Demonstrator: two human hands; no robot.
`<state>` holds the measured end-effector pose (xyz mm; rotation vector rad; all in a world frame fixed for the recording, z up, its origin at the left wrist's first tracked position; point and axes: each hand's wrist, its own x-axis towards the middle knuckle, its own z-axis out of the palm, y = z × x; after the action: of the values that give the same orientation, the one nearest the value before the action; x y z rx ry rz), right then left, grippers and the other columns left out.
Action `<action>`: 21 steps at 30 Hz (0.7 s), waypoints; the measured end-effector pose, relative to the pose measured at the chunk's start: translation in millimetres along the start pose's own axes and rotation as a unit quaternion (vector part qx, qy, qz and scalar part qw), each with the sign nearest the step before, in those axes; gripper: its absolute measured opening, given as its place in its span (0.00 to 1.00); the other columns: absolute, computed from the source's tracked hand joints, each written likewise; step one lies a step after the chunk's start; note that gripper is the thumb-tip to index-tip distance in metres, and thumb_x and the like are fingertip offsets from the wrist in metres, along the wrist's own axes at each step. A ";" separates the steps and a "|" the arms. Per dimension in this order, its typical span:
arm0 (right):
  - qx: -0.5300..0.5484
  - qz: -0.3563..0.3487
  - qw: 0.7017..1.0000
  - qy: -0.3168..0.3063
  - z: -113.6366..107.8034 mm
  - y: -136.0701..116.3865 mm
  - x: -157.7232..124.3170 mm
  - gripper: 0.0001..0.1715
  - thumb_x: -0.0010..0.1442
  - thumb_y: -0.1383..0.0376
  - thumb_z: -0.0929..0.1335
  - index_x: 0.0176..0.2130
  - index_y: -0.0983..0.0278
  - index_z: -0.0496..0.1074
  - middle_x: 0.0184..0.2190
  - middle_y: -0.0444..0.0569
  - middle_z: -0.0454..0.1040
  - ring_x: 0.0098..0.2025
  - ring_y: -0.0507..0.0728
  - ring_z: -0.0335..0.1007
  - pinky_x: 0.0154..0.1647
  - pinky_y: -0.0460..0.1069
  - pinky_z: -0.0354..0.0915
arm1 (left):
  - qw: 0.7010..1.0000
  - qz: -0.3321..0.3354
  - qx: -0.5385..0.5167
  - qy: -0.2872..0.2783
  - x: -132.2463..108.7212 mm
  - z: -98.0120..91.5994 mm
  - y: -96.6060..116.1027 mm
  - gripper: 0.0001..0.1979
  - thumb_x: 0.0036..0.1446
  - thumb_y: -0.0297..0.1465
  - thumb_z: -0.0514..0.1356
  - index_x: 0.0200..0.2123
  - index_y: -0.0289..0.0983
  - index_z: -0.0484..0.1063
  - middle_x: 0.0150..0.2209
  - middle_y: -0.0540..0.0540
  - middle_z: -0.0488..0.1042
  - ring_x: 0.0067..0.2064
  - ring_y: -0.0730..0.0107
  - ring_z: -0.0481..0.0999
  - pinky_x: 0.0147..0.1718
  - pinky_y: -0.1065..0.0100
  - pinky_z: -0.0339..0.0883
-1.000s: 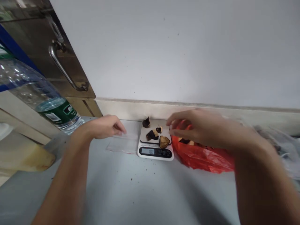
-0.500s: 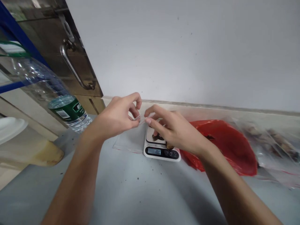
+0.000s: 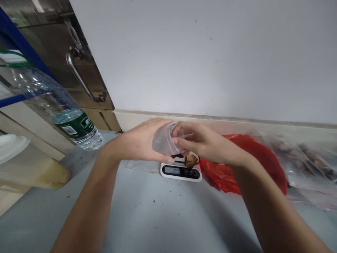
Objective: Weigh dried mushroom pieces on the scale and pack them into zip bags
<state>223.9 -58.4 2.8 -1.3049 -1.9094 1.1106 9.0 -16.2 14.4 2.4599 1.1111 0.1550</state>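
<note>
A small clear plastic bag is held above a white kitchen scale, its mouth turned toward the right. My left hand curves around the bag from the left, thumb below and fingers above. At the bag's mouth, the bent fingers and thumb of my right hand are closed on its edge, with the fingertips partly inside. The scale's display reads 100. A rough brown chunk lies at the right of its platform, beside darker pieces partly hidden by my hands.
Right of the scale lies an open red plastic bag, and past it clear bags with brown pieces. On the left stand a large water bottle and a cloudy plastic tub. A white wall rises behind.
The bag's mouth has been spread open. My left hand has gone from pinching its edge to wrapping around it, and my right fingers have moved slightly right.
</note>
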 end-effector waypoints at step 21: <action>-0.336 0.206 0.919 0.022 -9.6 39.0 12.4 0.09 0.58 0.76 0.69 0.34 0.62 0.73 0.36 0.50 0.78 0.35 0.56 0.72 0.31 0.47 0.61 | 0.988 -0.123 0.033 -0.085 -1.0 -5.3 -11.0 0.50 0.45 0.52 0.63 0.71 0.42 0.61 0.69 0.42 0.68 0.66 0.43 0.68 0.64 0.56 0.62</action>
<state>245.1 -36.8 -26.4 -2.1613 -2.1251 0.5852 -0.8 -8.7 14.6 2.3158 1.3477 -0.1642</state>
